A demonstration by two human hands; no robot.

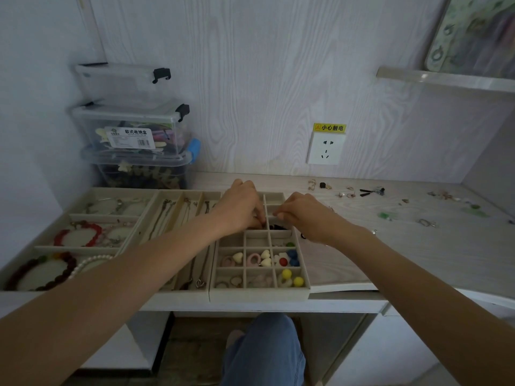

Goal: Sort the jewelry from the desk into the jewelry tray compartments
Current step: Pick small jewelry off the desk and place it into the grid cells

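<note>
A beige grid tray (259,291) of small compartments sits at the desk's front, holding heart rings, yellow beads (292,277) and a red and blue cluster (288,259). My left hand (241,207) reaches down into a middle compartment, fingertips pinched; what they pinch is hidden. My right hand (302,214) hovers over the tray's right side, fingers curled together near a dark item (277,227) in a compartment. Left of it stand a necklace tray (178,215) and a bracelet tray (80,238) with a red bracelet. Loose earrings (351,190) lie scattered on the desk to the right.
Stacked clear storage boxes (133,129) stand at the back left against the wall. A wall socket (326,147) with a yellow warning label is behind the desk. A shelf (446,79) juts out at upper right. My knee in jeans (264,349) is below the desk edge.
</note>
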